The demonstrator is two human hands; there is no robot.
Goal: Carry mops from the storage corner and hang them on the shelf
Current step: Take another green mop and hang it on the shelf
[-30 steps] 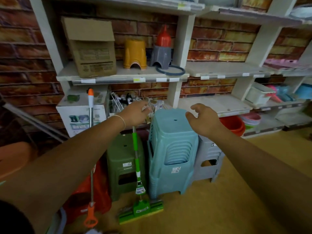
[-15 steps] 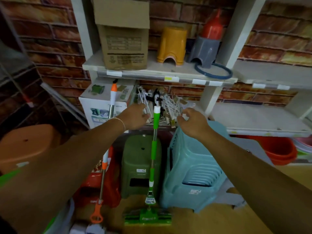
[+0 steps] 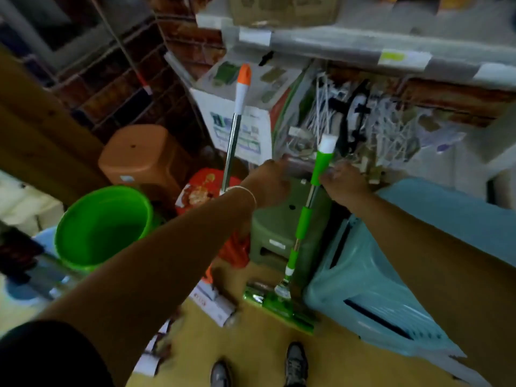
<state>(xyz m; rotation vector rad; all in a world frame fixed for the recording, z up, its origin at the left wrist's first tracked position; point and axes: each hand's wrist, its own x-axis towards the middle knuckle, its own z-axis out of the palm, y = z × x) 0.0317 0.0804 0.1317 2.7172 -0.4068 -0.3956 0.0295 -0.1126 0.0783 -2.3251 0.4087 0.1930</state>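
Note:
A green-handled mop stands upright on the yellow floor, its flat green head near my feet and its white tip just below the shelf. My right hand pinches the green grip from the right, near the top. Just left of the handle, my left hand hovers with its fingers bent away and nothing visible in them. An orange-tipped mop leans upright further left, untouched.
A bright green bucket and a brown stool stand at the left. A green stool is behind the mop, stacked teal stools to the right. White hangers and a printed box fill the low shelf.
The view has tipped down and moved closer. My right hand has shifted left onto the green mop's handle, and my left hand has dropped a little lower beside it.

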